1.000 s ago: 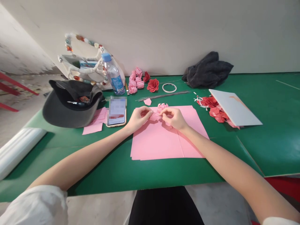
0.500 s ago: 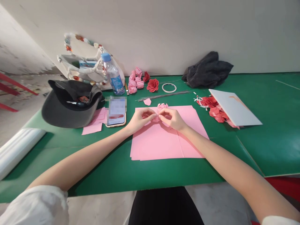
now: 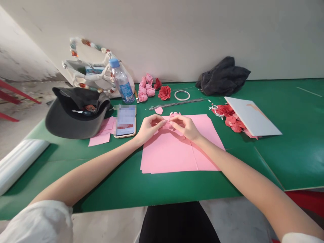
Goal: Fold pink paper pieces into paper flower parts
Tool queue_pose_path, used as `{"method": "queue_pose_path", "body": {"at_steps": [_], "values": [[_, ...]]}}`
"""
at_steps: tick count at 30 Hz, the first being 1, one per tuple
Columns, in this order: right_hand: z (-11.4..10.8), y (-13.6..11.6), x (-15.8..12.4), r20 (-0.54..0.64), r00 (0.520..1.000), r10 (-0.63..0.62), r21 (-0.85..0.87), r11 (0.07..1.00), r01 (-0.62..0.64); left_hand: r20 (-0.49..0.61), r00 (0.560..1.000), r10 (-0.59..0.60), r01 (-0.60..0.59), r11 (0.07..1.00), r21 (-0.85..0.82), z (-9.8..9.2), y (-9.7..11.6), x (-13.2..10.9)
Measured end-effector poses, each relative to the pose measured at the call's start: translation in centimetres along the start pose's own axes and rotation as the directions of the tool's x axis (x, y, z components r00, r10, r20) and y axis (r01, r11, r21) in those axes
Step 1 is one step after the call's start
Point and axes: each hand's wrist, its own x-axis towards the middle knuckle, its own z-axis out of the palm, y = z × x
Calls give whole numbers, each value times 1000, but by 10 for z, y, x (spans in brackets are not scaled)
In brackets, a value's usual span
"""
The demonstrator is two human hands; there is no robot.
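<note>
My left hand [image 3: 151,128] and my right hand [image 3: 186,128] meet over a stack of pink paper sheets [image 3: 169,157]. Both are closed in a pinch on a small pink paper piece [image 3: 167,123], most of it hidden by the fingertips. Just behind the fingers lie more crumpled or cut pink paper pieces [image 3: 175,114], partly covered by my right hand. A single pink paper petal [image 3: 159,110] rests on the green table beyond my left hand, near a bundle of thin wires [image 3: 177,104].
Pink and red paper flowers [image 3: 165,92], a tape roll [image 3: 182,95] and a water bottle [image 3: 124,82] stand toward the wall. Left are a phone [image 3: 126,121], a dark cap [image 3: 73,125] and a beaded bag [image 3: 101,79]. Right, a white board [image 3: 255,116] leans over red paper pieces.
My hands stay nearly in place, fingertips shifting slightly left and up with the small pink paper piece. The other things have not moved.
</note>
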Motion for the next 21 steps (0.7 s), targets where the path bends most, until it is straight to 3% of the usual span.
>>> {"method": "queue_pose_path", "body": {"at_steps": [4, 9, 12, 16, 18, 21], "values": [[0, 1, 0, -5, 1000, -31, -79, 996, 30, 51, 999, -6, 7, 1000, -14, 2, 3, 0], [-1, 5, 3, -263, 962, -76, -179, 983, 29, -66, 998, -8, 5, 999, -54, 1, 2, 0], [-2, 8, 3, -351, 930, -107, -185, 982, 42, 90, 994, 61, -73, 989, 131, 2, 1, -2], [-2, 11, 2, -350, 931, -105, -167, 985, 48, 344, 926, 154, -286, 881, 376, 3, 3, -7], [-2, 13, 3, -336, 936, -108, -164, 985, 55, 391, 905, 169, -338, 844, 417, 3, 4, -8], [-2, 14, 3, -319, 941, -111, -166, 984, 60, 385, 911, 147, -306, 867, 393, 3, 3, -8]]}}
